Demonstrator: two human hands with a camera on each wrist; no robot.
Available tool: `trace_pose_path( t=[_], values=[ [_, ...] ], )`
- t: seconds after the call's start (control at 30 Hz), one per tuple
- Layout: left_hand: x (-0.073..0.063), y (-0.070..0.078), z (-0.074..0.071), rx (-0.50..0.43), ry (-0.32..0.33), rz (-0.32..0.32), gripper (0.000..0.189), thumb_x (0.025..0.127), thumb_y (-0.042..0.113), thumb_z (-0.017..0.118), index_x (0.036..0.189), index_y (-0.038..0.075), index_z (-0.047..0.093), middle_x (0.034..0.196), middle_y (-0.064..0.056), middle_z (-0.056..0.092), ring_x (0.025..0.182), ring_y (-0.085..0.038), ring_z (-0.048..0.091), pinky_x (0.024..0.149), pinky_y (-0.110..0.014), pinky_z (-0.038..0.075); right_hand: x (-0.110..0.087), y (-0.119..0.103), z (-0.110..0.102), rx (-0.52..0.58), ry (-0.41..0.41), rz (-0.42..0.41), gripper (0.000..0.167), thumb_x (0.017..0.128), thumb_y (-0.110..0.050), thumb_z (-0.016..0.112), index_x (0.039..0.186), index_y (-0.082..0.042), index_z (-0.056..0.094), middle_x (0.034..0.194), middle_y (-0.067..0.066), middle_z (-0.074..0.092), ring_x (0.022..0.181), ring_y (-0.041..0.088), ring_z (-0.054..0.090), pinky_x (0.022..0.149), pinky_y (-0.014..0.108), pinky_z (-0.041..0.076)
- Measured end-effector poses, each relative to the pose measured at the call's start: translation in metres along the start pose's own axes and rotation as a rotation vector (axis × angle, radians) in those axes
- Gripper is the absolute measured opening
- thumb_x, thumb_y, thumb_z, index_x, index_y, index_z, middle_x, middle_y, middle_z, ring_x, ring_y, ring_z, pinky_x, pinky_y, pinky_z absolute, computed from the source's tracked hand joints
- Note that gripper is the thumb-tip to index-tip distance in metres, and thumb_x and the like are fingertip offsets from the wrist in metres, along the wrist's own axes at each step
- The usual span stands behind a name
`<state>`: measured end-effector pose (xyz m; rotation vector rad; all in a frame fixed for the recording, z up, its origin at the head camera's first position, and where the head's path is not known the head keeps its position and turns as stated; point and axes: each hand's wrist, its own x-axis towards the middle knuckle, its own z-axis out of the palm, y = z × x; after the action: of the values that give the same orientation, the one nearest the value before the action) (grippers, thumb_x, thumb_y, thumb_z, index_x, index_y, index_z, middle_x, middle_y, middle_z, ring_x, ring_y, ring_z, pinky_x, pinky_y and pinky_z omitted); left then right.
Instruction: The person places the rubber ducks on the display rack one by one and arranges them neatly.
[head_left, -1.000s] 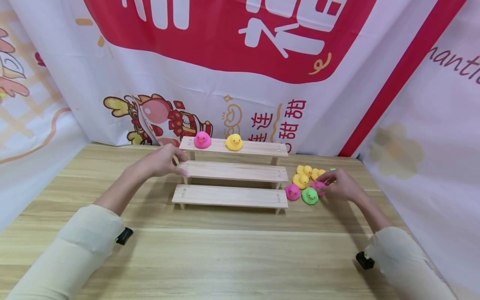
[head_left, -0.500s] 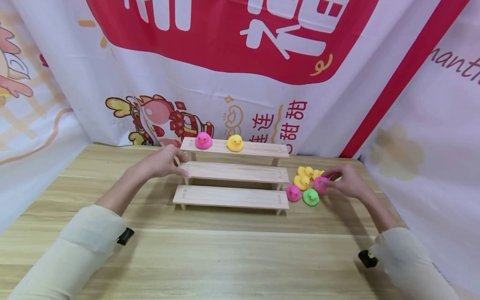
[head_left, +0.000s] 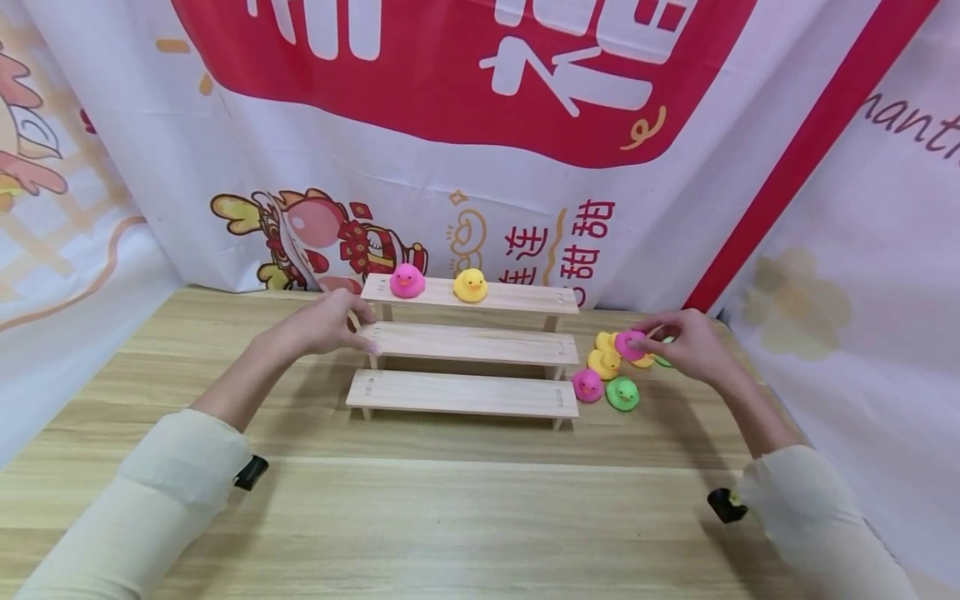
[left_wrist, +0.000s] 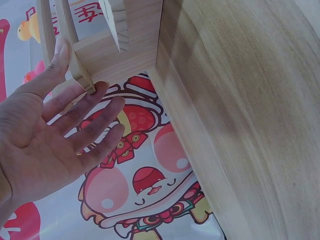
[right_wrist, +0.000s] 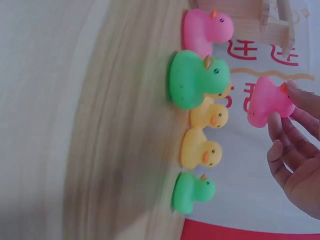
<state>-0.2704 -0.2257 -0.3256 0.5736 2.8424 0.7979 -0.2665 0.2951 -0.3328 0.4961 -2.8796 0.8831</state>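
A three-step wooden shelf stands on the table, with a pink rubber duck and a yellow rubber duck on its top step. My left hand holds the shelf's left end, thumb on the middle step; in the left wrist view its other fingers extend past the boards. To the right of the shelf, my right hand pinches another pink rubber duck between thumb and fingertips. That duck is raised off the table, overlapping yellow ducks in the head view.
Beside the shelf's right end sit a pink duck, a green duck, several yellow ducks and a second green duck at the back. A printed cloth hangs close behind the shelf.
My right hand has taken hold of the pink duck in the group and lifted it up, slightly to the left. The left hand stays at the shelf's end.
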Motion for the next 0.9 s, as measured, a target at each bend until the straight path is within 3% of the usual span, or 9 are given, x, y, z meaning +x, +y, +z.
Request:
trace_pose_path(
  t=[0.23,0.47,0.77,0.9],
  values=[
    [-0.001,0.001,-0.001,-0.011,-0.006,0.009,0.046,0.085,0.020,0.088,0.116,-0.009,0.071,0.115,-0.023,0.070,0.095,-0.031,0.067,0.087,-0.048,0.058,0.007,-0.012,0.002,0.037,0.048,-0.054,0.031,0.094,-0.022,0.080,0.115,0.000,0.077,0.102,0.018,0.076,0.083,0.029,0.069,0.063,0.023,0.057],
    [-0.002,0.002,-0.001,-0.012,-0.012,0.016,0.047,0.085,0.022,0.088,0.116,-0.010,0.071,0.115,-0.024,0.071,0.096,-0.031,0.068,0.086,-0.049,0.058,0.012,-0.024,0.003,0.095,0.055,-0.056,0.032,0.095,-0.023,0.078,0.117,0.001,0.077,0.102,0.019,0.076,0.082,0.029,0.066,0.062,0.022,0.056],
    [-0.001,0.001,-0.001,-0.012,-0.011,0.019,0.048,0.085,0.021,0.088,0.116,-0.010,0.071,0.115,-0.023,0.071,0.097,-0.032,0.068,0.088,-0.049,0.058,0.021,-0.034,0.006,0.158,0.092,-0.063,0.029,0.097,-0.017,0.075,0.119,0.002,0.075,0.107,0.021,0.075,0.075,0.015,0.064,0.059,0.024,0.054],
    [0.000,0.001,-0.001,-0.012,-0.011,0.018,0.048,0.084,0.022,0.089,0.116,-0.010,0.071,0.115,-0.023,0.071,0.097,-0.033,0.068,0.089,-0.050,0.058,0.024,-0.038,0.007,0.180,0.105,-0.057,0.029,0.099,-0.017,0.073,0.121,0.002,0.075,0.106,0.022,0.075,0.073,0.015,0.063,0.059,0.024,0.054]
  ],
)
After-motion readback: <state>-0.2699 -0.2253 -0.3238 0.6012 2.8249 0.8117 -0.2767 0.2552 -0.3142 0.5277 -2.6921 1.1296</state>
